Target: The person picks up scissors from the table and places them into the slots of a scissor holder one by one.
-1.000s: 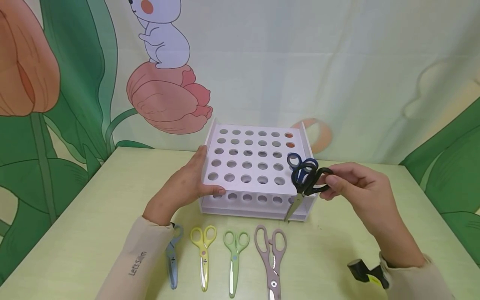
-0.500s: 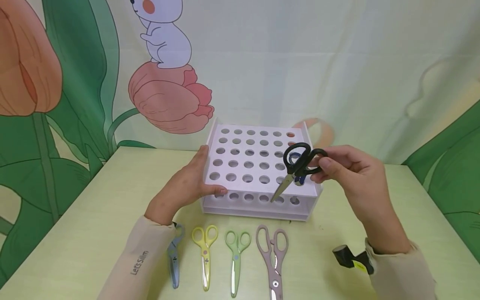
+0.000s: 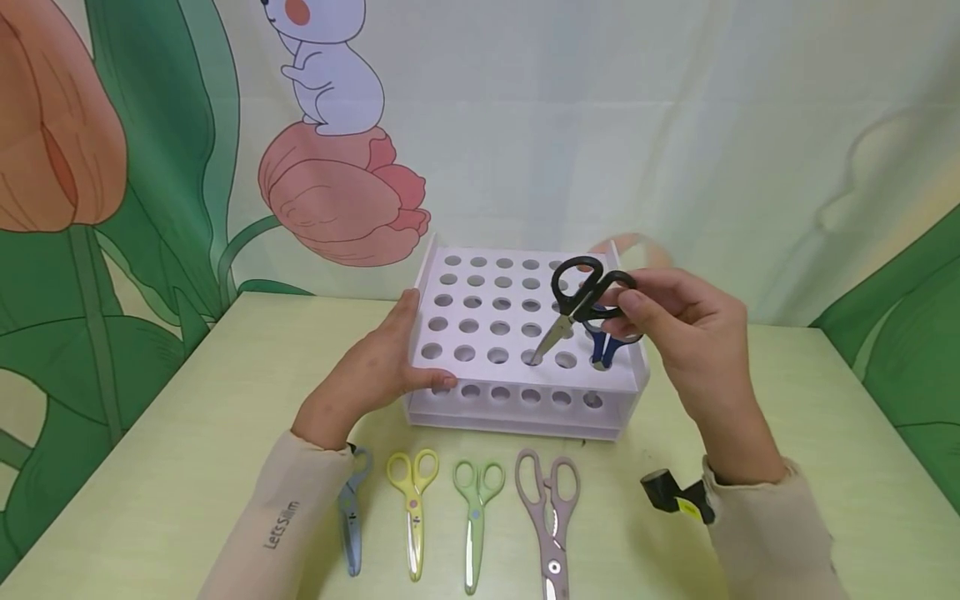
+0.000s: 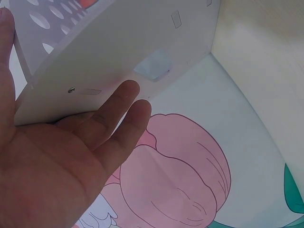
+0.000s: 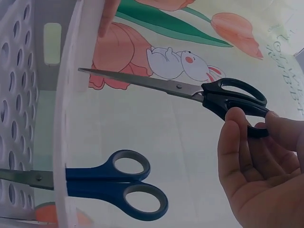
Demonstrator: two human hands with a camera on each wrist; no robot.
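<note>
My right hand (image 3: 693, 346) pinches one finger loop of the black-handled scissors (image 3: 572, 307) between thumb and fingers. Their blades slant down to the left, and the tip overlaps a front-row hole in the head view. The white two-tier rack (image 3: 517, 377) has rows of round holes. Blue-handled scissors (image 5: 102, 174) stand in its front right hole, blades down and handles above the panel. My left hand (image 3: 367, 360) braces the rack's left front corner, with the thumb along the front edge. In the left wrist view, its extended fingers (image 4: 124, 92) lie against the side panel.
Before the rack, blue (image 3: 351, 517), yellow (image 3: 414, 492), green (image 3: 474, 517) and mauve scissors (image 3: 551, 533) lie in a row on the pale table (image 3: 180, 467). A printed curtain (image 3: 525, 150) hangs close behind the rack. A black wrist-worn device (image 3: 663, 490) juts beneath the right wrist.
My right hand has carried the black-handled scissors up and to the left, from before the rack's right front to over its top. The left hand keeps its place on the rack.
</note>
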